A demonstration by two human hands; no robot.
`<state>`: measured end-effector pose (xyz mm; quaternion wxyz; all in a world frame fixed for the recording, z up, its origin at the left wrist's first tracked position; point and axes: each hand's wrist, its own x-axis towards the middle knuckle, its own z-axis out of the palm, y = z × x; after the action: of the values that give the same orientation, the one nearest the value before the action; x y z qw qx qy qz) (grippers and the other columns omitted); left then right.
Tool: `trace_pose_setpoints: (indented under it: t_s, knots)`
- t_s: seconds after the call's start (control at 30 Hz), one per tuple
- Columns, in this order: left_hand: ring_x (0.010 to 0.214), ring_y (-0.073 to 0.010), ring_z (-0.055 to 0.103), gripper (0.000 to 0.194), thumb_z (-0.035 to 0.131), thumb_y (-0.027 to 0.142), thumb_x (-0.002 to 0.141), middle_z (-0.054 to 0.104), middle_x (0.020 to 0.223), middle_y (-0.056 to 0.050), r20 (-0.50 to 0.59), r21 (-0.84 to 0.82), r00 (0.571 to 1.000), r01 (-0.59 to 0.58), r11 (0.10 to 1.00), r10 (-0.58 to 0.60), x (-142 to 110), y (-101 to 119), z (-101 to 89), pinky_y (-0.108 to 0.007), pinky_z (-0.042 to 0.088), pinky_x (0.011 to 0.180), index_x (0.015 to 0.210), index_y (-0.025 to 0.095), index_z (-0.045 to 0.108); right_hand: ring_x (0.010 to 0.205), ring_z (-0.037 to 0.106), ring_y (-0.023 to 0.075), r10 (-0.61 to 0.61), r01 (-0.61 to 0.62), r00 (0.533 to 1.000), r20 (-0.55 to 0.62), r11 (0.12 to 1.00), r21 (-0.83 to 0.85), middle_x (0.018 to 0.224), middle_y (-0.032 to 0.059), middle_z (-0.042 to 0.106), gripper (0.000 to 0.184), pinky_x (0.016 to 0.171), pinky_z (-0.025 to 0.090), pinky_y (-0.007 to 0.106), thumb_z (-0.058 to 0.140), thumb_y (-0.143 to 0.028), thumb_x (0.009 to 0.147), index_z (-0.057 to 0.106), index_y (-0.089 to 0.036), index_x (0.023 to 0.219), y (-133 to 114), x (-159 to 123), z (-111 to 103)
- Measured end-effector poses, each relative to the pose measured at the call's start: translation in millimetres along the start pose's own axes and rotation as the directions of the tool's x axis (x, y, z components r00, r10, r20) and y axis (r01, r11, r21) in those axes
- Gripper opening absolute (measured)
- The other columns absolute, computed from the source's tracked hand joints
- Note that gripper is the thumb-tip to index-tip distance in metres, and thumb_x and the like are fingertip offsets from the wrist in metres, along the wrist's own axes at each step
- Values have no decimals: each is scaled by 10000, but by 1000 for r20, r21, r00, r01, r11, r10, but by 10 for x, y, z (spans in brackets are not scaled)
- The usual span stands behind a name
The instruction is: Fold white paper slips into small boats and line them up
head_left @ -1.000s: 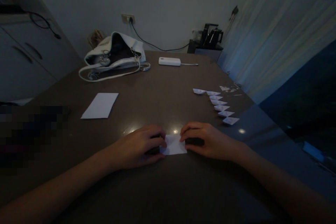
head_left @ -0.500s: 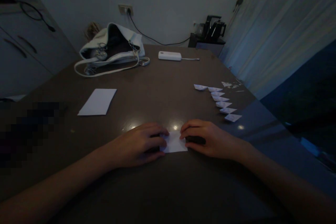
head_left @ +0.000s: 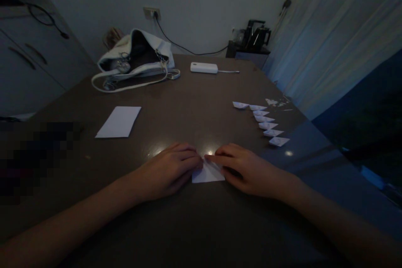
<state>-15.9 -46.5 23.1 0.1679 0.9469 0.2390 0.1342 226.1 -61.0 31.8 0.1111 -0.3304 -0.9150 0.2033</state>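
Note:
A small white sheet of folded paper (head_left: pixel 207 175) lies on the brown table in front of me, between my hands. Diagonal creases or flaps run down from its top middle. My left hand (head_left: pixel 172 171) is closed at the paper's left side, its fingertips drawn together on the upper left part. My right hand (head_left: pixel 246 169) grips the right side, with the index fingertip pressing near the top middle and the thumb at the right edge. Fingers hide the paper's upper corners. To the right stands a staggered line of several small folded paper boats (head_left: pixel 266 126).
A stack of white paper (head_left: pixel 119 122) lies at the left. Farther back are an open white handbag (head_left: pixel 135 69) and a white power bank (head_left: pixel 204 68) with a short cable. Paper scraps (head_left: pixel 276 102) lie near the right edge. A black kettle (head_left: pixel 259 37) stands beyond the table.
My right index finger has moved left to the paper's top middle, and my left fingers have drawn together. The paper's upper part now shows slanting folds where it looked flatter.

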Motion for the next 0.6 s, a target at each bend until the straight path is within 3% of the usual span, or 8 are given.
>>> trace_pose_setpoints:
  t_s: [0.13, 0.37, 0.6]
  knots:
    - [919, -221, 546, 220, 394, 170, 942, 640, 940, -77, -17, 63, 998, 66, 996, -65, 30, 12, 73, -357, 441, 808, 995, 158, 607, 975, 520, 218, 22, -20, 1000, 10, 990, -138, 1040, 115, 563, 395, 850, 466, 364, 474, -100, 854, 554, -149, 1238, -91, 23, 65]
    - [892, -215, 538, 176, 432, 157, 926, 642, 924, -69, -51, 53, 991, 126, 991, -123, 54, 32, 132, -345, 431, 787, 960, 154, 605, 867, 523, 233, 188, -195, 981, -52, 935, -297, 926, 103, 588, 297, 759, 458, 375, 497, -70, 781, 677, -152, 1003, -130, -23, -27]
    - [989, -272, 489, 425, 465, 146, 876, 552, 1124, -129, 25, 193, 996, 84, 978, -91, 89, 38, 158, -401, 419, 800, 1299, 180, 491, 874, 531, 229, 206, -198, 978, -9, 927, -318, 917, 101, 606, 287, 775, 445, 369, 495, -72, 777, 676, -141, 990, -163, -22, -46]
